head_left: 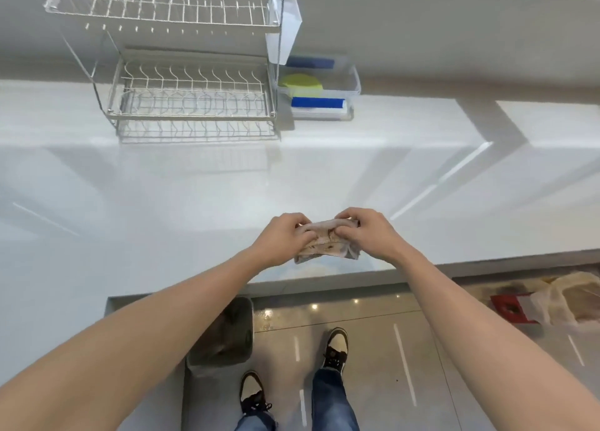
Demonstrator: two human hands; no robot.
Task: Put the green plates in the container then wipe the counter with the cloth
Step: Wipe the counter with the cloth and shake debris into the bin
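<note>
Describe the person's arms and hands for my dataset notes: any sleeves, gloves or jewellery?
Both forearms are bare to the frame edge, with no sleeves showing. The left hand and right hand wear no gloves; no watch, bracelet or rings are visible.

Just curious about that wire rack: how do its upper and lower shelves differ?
The upper shelf has straight upright prongs; the lower shelf has wavy, bent dividers. The upper shelf sits farther back against the wall; the lower shelf sits nearer the counter, with a reflection beneath. Both are silvery wire and hold no dishes.
</note>
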